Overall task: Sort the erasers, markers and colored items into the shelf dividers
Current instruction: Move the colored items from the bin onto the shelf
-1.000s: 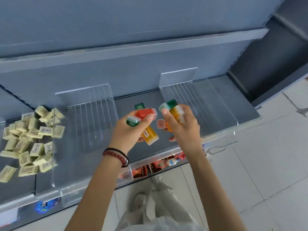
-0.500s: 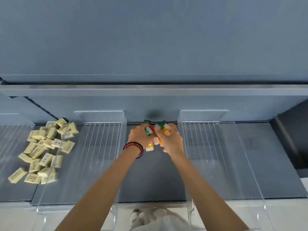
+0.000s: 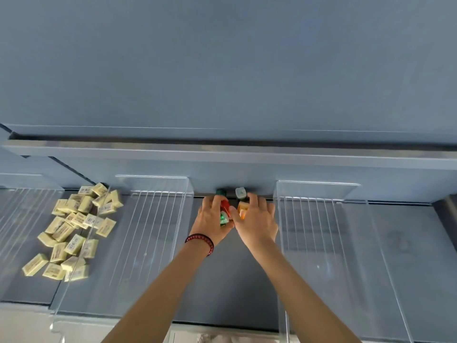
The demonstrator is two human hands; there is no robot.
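The yellow erasers [image 3: 71, 231] are lying heaped in the left bay of the shelf [image 3: 230, 280], set apart as their own kind. Past the clear divider [image 3: 153, 219], my left hand [image 3: 210, 221] is curling its fingers around the red and green tubes [image 3: 224, 212], carrying them deep into the middle bay, likely to stand them by the back wall. Just beside it, my right hand [image 3: 258, 220] is clamping its fingers on the orange tube [image 3: 242, 208], short of the next divider [image 3: 319, 219].

My left hand [image 3: 212, 219] and right hand [image 3: 258, 222] are bare, both forearms unsleeved. Around my left wrist I see a bracelet [image 3: 200, 240] of dark red beads.
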